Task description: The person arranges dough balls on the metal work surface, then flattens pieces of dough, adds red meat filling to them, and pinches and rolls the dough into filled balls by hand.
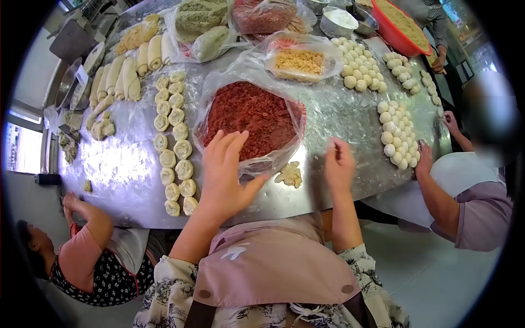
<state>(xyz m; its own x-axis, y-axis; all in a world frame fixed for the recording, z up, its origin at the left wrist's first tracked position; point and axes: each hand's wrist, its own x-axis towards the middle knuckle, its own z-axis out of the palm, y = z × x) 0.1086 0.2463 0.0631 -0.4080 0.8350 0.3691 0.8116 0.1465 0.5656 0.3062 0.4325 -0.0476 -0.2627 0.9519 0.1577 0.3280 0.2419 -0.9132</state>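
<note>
My left hand has its fingers stretched out and its thumb spread. It is over the near left edge of a clear plastic bag that lies open around a crumbly dark red filling. Whether it touches the bag I cannot tell. My right hand is raised to the right of the bag with its fingers curled together; anything inside them is hidden. Between my hands, on the metal table, lies a flat, lumpy pale piece of dough.
Two columns of dough pieces stand left of the bag, with dough rolls beyond. Round dough balls sit in groups at the right. A tub of yellow crumbs is behind the bag. Co-workers sit at both sides.
</note>
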